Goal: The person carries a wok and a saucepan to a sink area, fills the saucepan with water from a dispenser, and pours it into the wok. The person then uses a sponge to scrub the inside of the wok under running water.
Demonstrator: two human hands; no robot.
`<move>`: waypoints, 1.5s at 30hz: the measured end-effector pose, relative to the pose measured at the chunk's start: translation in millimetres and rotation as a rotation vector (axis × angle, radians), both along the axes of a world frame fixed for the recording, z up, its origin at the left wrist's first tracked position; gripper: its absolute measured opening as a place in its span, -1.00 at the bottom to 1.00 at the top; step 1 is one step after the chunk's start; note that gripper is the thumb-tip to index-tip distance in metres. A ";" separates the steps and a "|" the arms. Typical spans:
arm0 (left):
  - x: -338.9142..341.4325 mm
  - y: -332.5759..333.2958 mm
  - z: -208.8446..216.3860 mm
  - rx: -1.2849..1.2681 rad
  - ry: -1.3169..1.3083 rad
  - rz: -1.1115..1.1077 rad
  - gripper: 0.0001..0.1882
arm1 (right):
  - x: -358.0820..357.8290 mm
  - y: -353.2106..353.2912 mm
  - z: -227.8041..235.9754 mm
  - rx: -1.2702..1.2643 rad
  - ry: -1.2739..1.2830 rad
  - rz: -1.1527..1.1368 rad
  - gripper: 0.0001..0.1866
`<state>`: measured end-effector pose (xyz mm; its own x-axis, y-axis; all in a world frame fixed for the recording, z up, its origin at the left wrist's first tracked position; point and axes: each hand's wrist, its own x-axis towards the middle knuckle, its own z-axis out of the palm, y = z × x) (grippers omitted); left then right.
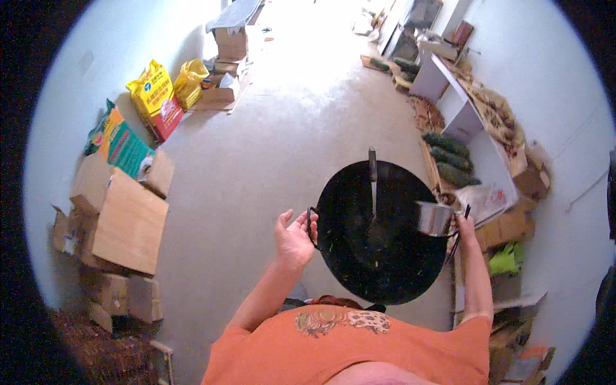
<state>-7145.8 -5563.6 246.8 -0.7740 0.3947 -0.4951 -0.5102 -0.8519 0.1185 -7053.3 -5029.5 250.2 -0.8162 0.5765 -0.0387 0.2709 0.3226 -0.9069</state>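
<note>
A large black wok is held in front of my body, with small light bits on its inner surface. My left hand has its fingers hooked through the wok's left loop handle, thumb raised. At the opposite rim, my right hand is closed around a dark handle, with a small shiny metal pot in its grasp. That pot sits over the wok's right edge; the wok's right handle is partly hidden by my fingers. Inside the wok lies a knife-like utensil, its black grip over the far rim.
Along the left wall stand cardboard boxes, a green bag and a yellow-red bag. To the right, dark green gourds lie beside a white shelf unit on its side. Concrete floor runs between them.
</note>
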 end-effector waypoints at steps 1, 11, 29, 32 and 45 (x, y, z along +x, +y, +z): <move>-33.8 11.1 -0.4 0.028 0.108 -0.008 -0.51 | -30.3 11.7 -4.9 -0.014 0.007 -0.008 -0.84; -380.2 178.6 -5.0 0.132 -0.024 -0.232 -0.51 | -281.7 181.9 1.4 -0.045 -0.111 -0.250 -0.72; -952.4 311.5 -17.4 -0.001 -0.152 0.026 -0.56 | -968.4 306.5 -16.6 0.011 -0.069 0.013 -0.72; -1065.4 334.9 -23.0 -0.060 -0.117 -0.033 -0.56 | -1054.9 325.6 -23.2 -0.046 -0.088 -0.047 -0.74; -1473.6 495.3 -66.2 0.039 -0.122 -0.294 -0.50 | -1395.6 475.4 -29.2 0.060 -0.132 -0.172 -0.69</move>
<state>-8619.5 -5068.4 180.6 -0.5599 0.6130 -0.5574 -0.7437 -0.6685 0.0118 -8448.8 -4554.1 221.0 -0.6960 0.7110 -0.1001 0.4419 0.3142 -0.8403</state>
